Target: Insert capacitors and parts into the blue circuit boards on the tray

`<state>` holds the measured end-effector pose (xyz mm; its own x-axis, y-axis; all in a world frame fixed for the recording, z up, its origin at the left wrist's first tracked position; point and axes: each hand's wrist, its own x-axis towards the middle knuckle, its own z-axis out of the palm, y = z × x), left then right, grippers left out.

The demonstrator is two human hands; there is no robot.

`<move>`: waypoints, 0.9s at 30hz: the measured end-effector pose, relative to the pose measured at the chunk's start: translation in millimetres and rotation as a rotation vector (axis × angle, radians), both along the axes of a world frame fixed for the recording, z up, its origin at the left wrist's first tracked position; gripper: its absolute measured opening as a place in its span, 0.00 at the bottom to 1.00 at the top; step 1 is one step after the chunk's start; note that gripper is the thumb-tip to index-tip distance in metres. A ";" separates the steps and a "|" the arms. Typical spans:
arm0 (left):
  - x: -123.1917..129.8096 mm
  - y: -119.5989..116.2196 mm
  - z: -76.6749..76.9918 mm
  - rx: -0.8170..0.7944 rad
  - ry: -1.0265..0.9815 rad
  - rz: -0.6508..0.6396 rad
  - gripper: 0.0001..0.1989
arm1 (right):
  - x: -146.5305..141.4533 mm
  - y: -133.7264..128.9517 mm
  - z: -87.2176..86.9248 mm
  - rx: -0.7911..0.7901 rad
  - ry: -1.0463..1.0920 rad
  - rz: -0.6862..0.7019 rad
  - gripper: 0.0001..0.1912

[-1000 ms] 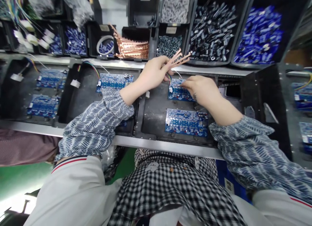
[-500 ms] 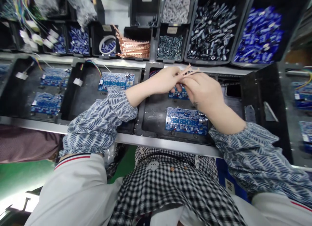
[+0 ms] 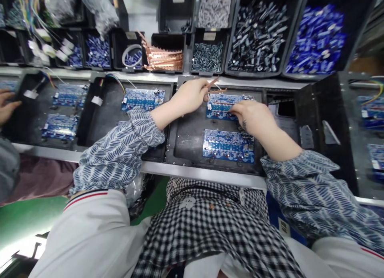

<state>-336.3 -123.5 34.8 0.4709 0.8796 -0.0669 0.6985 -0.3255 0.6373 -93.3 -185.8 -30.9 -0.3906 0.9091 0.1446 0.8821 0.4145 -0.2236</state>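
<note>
Bright even light, soft blur, strong edge distortion

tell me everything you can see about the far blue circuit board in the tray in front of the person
The far circuit board is a blue rectangle with white print and small parts, lying flat at the back of the black tray, beyond a second board. The right hand rests its fingers on it; the left hand holds thin copper strips at its left end.
</note>
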 end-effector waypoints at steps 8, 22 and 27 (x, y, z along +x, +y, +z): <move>-0.3 -5.0 5.6 -0.036 0.032 0.090 0.11 | -0.5 -1.9 11.3 -0.044 -0.108 0.049 0.14; 15.4 -46.8 29.7 -0.369 -0.011 -0.235 0.14 | -32.6 -53.8 56.5 0.206 0.023 0.142 0.15; 4.2 -51.7 20.3 -0.052 0.197 -0.290 0.14 | -13.6 -91.9 34.1 0.098 0.101 0.248 0.15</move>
<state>-332.1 -175.1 55.1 0.6743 0.7040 -0.2228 0.6929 -0.4989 0.5205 -106.9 -277.7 3.3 -0.5781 0.7675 0.2770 0.7266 0.6387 -0.2532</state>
